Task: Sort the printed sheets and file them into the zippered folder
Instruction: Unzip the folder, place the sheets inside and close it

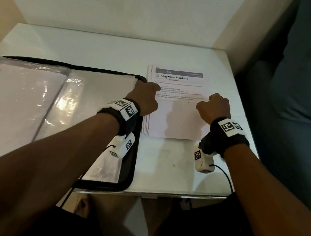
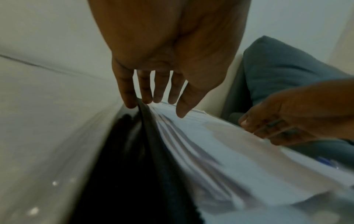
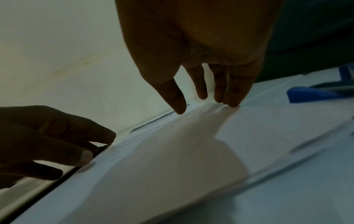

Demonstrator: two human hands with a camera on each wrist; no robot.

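A stack of printed sheets (image 1: pixel 176 120), its top page headed "Organize Napkins", lies on the white table just right of the zippered folder (image 1: pixel 132 170). The folder lies wide open, with clear plastic sleeves inside a black rim. My left hand (image 1: pixel 146 93) is at the stack's left edge; its straight fingers (image 2: pixel 130 97) point down and touch the folder's rim (image 2: pixel 134 151) and the sheets (image 2: pixel 220 144). My right hand (image 1: pixel 214 107) is at the stack's right side, its fingertips (image 3: pixel 229 103) on the edge of the paper (image 3: pixel 172 151), which bows up slightly there.
The white table (image 1: pixel 164 168) meets pale walls at the back and left. A grey-blue sofa (image 1: pixel 300 96) stands along its right side. A blue object (image 3: pixel 310 94) lies on the table right of the stack. My knees are below the table's front edge.
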